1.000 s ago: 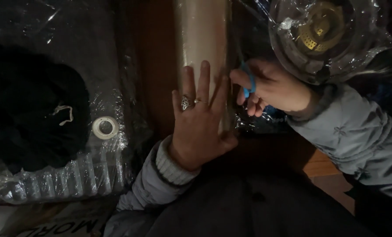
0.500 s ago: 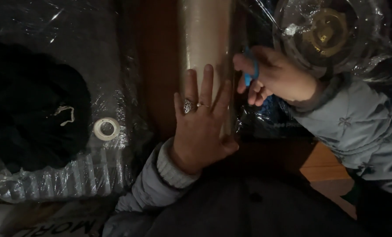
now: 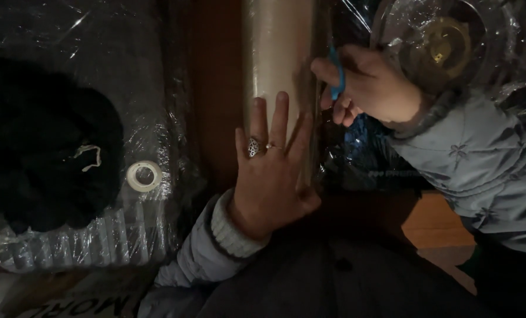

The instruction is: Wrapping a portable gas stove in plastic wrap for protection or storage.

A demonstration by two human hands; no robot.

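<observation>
Roll (image 3: 277,53) pale, glossy, left hand (image 3: 271,176) flat

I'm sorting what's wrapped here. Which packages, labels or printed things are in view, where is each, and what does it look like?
Clear plastic bag: left, crinkled, holding a black bundle.
Tape roll: on that bag, small white ring.
Film roll: centre, pale beige cylinder under the left hand.
Wrapped round object: top right, gold centre, clear film.
Printed sheet: bottom left, pale with dark lettering.
</observation>
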